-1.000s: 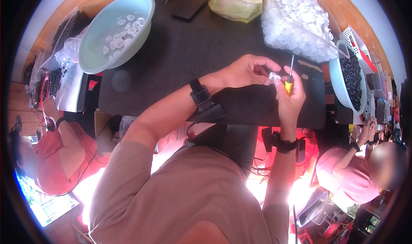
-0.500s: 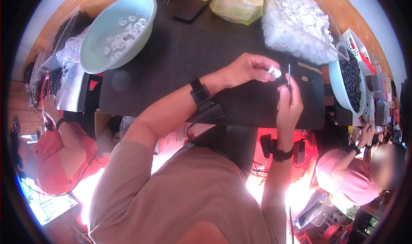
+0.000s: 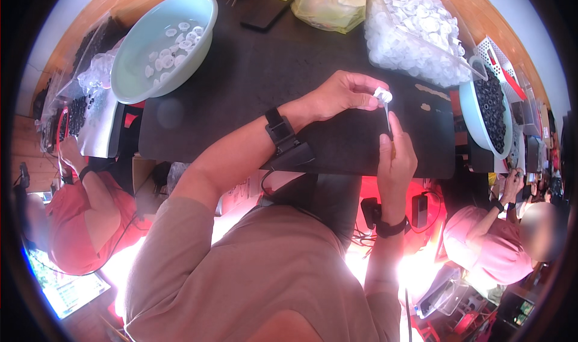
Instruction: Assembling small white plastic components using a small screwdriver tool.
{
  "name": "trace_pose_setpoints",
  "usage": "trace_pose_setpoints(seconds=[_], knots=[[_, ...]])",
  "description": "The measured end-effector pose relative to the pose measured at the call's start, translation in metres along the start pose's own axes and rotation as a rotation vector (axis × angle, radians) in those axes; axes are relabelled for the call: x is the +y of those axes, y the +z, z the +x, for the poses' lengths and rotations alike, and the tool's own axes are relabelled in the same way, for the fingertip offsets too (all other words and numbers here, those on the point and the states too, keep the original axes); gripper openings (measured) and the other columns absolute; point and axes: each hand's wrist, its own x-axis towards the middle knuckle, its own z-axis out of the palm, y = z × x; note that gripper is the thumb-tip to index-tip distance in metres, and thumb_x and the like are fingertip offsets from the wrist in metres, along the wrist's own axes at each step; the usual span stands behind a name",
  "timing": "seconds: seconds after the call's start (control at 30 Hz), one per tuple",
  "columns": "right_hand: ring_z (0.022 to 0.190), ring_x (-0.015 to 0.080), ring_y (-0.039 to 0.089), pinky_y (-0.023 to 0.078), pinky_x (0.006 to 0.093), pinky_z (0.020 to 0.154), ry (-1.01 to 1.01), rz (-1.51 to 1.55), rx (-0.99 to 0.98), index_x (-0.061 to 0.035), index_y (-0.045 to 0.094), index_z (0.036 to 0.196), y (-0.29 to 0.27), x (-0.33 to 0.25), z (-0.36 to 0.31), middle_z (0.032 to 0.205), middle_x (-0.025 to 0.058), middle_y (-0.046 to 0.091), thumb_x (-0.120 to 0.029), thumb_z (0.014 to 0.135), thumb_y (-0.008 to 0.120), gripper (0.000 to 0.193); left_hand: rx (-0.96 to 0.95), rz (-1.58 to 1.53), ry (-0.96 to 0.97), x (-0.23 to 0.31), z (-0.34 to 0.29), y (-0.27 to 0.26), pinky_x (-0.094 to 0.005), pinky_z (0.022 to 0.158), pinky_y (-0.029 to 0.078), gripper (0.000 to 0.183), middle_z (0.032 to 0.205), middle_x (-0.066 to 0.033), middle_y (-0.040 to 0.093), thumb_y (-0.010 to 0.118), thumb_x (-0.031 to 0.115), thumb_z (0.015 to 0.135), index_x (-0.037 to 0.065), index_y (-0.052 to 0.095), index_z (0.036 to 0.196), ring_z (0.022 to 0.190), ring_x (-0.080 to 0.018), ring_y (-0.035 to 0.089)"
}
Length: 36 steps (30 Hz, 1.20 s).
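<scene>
Over the right half of the dark table, my left hand (image 3: 344, 96) pinches a small white plastic part (image 3: 382, 95) between thumb and fingertips. Just below and to the right, my right hand (image 3: 397, 154) is closed around a thin, pointed metal tool (image 3: 387, 112). Its blade points up at the white part, and the tip appears to touch its lower side. The tool's exact kind cannot be made out, as its handle is mostly hidden in my fingers.
A pale green basin (image 3: 135, 71) with several white parts stands at the left. A clear bin (image 3: 415, 65) heaped with white parts, a yellow plastic bag (image 3: 331, 11) and a dark flat object (image 3: 265, 18) lie at the back. A blue basin (image 3: 472, 116) holds black rings (image 3: 492, 110). People sit on both sides.
My right hand has moved slightly left, bringing the tool's tip from beside the white part to its underside. My left hand has turned the part a little and raised it slightly.
</scene>
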Motion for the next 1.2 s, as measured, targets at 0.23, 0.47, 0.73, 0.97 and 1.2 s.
trace_pose_setpoints(seconds=[0.23,0.47,0.73,0.97,1.2], knots=[[0.067,0.0216,0.053,0.045,0.0337,0.063,-0.014,0.008,0.006,-0.0084,0.062,0.132,0.001,0.000,0.004,0.079,0.0095,0.053,-0.010,0.097,0.057,0.036,-0.002,0.008,0.027,0.000,0.000,0.000,-0.0282,0.096,0.051,0.039,0.118,-0.0074,0.068,0.069,0.004,0.091,0.002,0.062,0.130,0.107,-0.0129,0.064],[0.065,0.0218,0.053,0.045,0.0344,0.062,-0.031,-0.005,-0.005,-0.0081,0.062,0.132,0.002,0.002,0.005,0.077,0.0102,0.054,-0.010,0.097,0.057,0.035,-0.008,0.049,0.038,0.000,0.001,0.001,-0.0285,0.095,0.051,0.040,0.119,-0.0077,0.068,0.069,0.005,0.091,0.001,0.062,0.130,0.108,-0.0133,0.064],[0.067,0.0210,0.056,0.046,0.0330,0.065,0.054,0.114,-0.044,-0.0040,0.062,0.131,0.001,0.001,0.005,0.080,0.0123,0.058,-0.009,0.098,0.055,0.035,-0.014,0.056,0.032,0.001,0.000,0.000,-0.0290,0.096,0.051,0.040,0.119,-0.0083,0.068,0.069,0.005,0.091,0.001,0.061,0.130,0.108,-0.0137,0.064],[0.071,0.0227,0.059,0.048,0.0335,0.069,0.150,0.208,-0.081,-0.0025,0.061,0.131,0.001,0.000,0.005,0.087,0.0161,0.064,-0.008,0.098,0.052,0.035,-0.011,0.059,0.032,0.002,0.000,0.002,-0.0292,0.097,0.051,0.038,0.118,-0.0089,0.069,0.069,0.004,0.092,0.001,0.062,0.129,0.108,-0.0136,0.064],[0.073,0.0302,0.062,0.049,0.0364,0.070,0.061,0.019,-0.114,-0.0065,0.062,0.130,-0.005,-0.003,0.013,0.090,0.0181,0.066,-0.008,0.097,0.053,0.035,-0.029,0.242,0.057,-0.003,0.001,0.000,-0.0289,0.096,0.051,0.035,0.116,-0.0093,0.070,0.069,-0.002,0.089,0.000,0.066,0.124,0.108,-0.0136,0.064]])
